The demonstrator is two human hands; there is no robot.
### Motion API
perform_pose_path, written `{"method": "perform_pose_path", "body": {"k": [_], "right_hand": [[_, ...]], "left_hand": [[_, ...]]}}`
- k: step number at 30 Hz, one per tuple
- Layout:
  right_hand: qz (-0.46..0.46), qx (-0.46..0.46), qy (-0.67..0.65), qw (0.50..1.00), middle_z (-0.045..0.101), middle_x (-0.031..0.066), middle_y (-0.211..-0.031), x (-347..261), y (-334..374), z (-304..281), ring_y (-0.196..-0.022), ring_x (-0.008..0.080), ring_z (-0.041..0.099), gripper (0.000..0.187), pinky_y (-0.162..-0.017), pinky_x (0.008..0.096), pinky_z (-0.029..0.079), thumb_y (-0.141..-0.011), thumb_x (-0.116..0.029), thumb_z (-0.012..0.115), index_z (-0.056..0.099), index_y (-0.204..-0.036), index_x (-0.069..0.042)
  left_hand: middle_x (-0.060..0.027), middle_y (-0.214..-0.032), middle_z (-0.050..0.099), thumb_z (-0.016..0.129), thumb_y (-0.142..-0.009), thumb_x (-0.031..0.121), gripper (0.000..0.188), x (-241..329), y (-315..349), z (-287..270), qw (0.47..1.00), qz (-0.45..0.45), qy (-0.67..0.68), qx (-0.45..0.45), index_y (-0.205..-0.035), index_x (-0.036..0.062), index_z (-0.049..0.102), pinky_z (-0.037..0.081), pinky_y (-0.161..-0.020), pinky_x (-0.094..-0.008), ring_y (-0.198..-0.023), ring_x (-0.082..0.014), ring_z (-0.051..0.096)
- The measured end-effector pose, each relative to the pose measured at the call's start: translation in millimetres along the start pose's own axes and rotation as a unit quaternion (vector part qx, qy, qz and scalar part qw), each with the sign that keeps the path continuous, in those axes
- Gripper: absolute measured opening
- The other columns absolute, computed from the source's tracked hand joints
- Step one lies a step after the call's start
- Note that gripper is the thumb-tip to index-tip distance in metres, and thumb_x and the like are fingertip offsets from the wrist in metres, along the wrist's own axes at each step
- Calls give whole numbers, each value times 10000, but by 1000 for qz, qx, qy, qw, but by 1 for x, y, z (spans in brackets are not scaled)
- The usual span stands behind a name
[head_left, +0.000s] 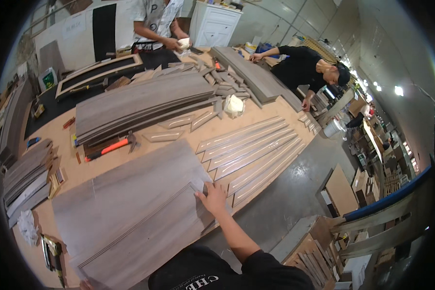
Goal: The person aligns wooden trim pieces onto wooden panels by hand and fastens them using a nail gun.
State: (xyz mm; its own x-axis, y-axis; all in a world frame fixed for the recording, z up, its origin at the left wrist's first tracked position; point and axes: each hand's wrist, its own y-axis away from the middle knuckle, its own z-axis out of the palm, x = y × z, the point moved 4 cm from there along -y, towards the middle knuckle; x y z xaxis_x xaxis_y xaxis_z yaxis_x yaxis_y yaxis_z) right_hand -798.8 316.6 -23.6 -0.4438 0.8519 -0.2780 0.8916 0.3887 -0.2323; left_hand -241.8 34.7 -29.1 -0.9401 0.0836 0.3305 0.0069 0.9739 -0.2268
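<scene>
A large grey wood-grain panel lies flat in front of me. A long thin grey moulding strip runs lengthwise across it, with a mitred corner at its right end. My right hand is at that corner, thumb and fingers closed about a short moulding piece; the palm hides most of that piece. Only fingertips of my left hand show, at the panel's lower left edge near the strip's other end. What they hold is out of sight. Beyond the panel's right end, several long moulding strips lie side by side, bearing pale lines.
A hammer with an orange handle lies beyond the panel, before stacked grey boards. A nail gun and crumpled white paper lie at the left. Short mitred pieces are heaped farther back. Two people work across the table.
</scene>
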Motion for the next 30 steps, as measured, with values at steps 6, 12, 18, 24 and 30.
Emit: {"method": "perform_pose_path", "body": {"k": [6,12,18,24,30], "right_hand": [[54,-60,-105,991,580,169,-955,12,1,9,-939,350,561,561,-780,426,470,-681,-443,745,592,-1047,-47],[3,-61,-30,998,590,162,-968,11,1,13,-945,338,553,618,-826,414,443,-632,-477,775,586,-964,8],[-25,-63,-82,994,584,179,-1039,19,-8,9,-979,349,551,540,-846,424,441,-688,-364,760,590,-1034,14],[-124,-129,-60,982,554,248,-1115,9,-31,36,-1041,395,529,545,-896,440,428,-741,-328,713,561,-1097,56],[-117,-295,-74,945,601,202,-1111,25,-76,42,-1003,287,554,644,-918,394,415,-796,-467,649,550,-1210,16]], "left_hand": [[-173,-810,662,630,-817,185,239,9,32,-7,961,178,-135,163,-911,-31,662,489,-684,-410,-800,-307,637],[-51,-958,601,581,-893,172,312,-77,75,22,907,-155,390,-36,-1114,-47,565,453,-734,-268,-848,-137,552],[11,-860,585,587,-886,199,271,-64,113,35,810,-289,499,109,-1127,76,604,451,-556,-216,-692,-69,531],[-21,-861,586,586,-888,251,210,-67,184,27,743,-352,527,217,-999,72,582,449,-490,-242,-646,-95,548],[-53,-966,596,556,-903,330,327,-15,212,28,611,-388,654,218,-1152,126,496,516,-595,-317,-711,-165,618]]}}
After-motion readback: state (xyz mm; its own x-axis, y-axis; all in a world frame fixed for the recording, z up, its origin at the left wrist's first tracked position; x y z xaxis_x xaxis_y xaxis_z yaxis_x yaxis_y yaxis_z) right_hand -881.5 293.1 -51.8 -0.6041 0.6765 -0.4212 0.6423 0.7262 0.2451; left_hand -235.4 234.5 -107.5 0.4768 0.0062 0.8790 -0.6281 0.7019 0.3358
